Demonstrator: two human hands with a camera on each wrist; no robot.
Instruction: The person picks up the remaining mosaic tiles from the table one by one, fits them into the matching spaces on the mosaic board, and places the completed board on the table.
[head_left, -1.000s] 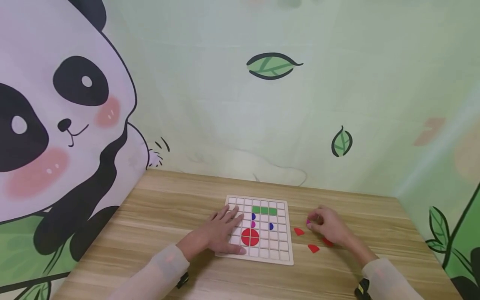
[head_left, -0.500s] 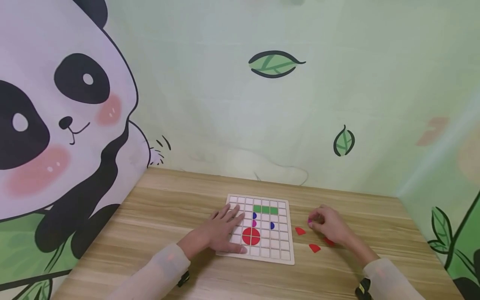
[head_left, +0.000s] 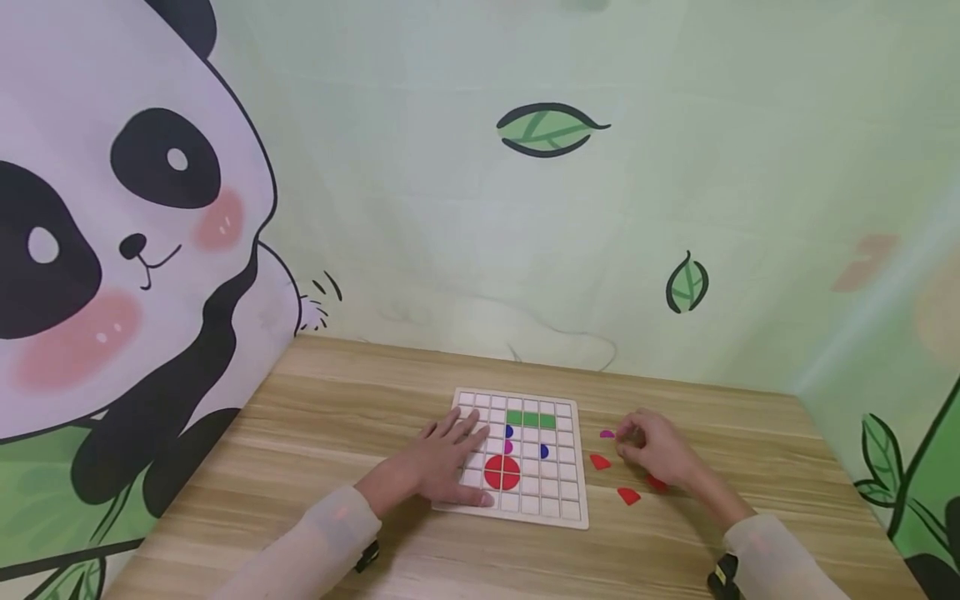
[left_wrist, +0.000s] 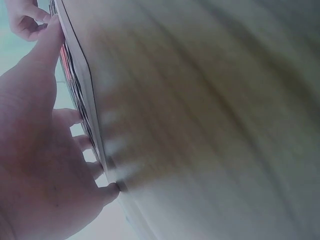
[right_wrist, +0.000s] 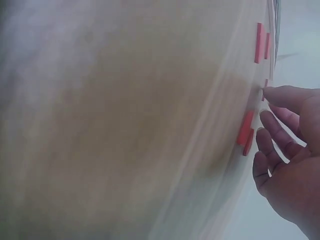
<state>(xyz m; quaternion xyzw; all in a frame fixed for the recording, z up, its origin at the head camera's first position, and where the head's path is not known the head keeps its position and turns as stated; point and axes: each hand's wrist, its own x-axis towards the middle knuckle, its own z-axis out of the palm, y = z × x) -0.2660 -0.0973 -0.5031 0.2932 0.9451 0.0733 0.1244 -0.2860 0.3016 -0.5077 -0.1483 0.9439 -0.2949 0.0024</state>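
My left hand (head_left: 444, 468) rests with spread fingers on the left side of a white grid board (head_left: 550, 487); in the left wrist view its fingertips are at the board's edge. A green strip (head_left: 531, 419), two blue half-circles (head_left: 543, 451), a magenta half-circle (head_left: 508, 447) and a red circle (head_left: 502, 472) in quarters lie on the board. To the right, a loose magenta half-circle (head_left: 607, 434) lies on the table. My right hand (head_left: 654, 447) is just beside it, fingers loosely bent; in the right wrist view the thumb tip overlaps a small magenta piece (right_wrist: 265, 84).
Red quarter-circle pieces (head_left: 599, 462) lie on the wooden table (head_left: 360, 383) between the board and my right hand, one partly under that hand. A fabric wall with a panda (head_left: 150, 250) and leaves (head_left: 546, 131) stands behind and at the sides.
The magenta half-circle was between my right fingertips and now lies on the table left of them. My left hand and the board stay put.
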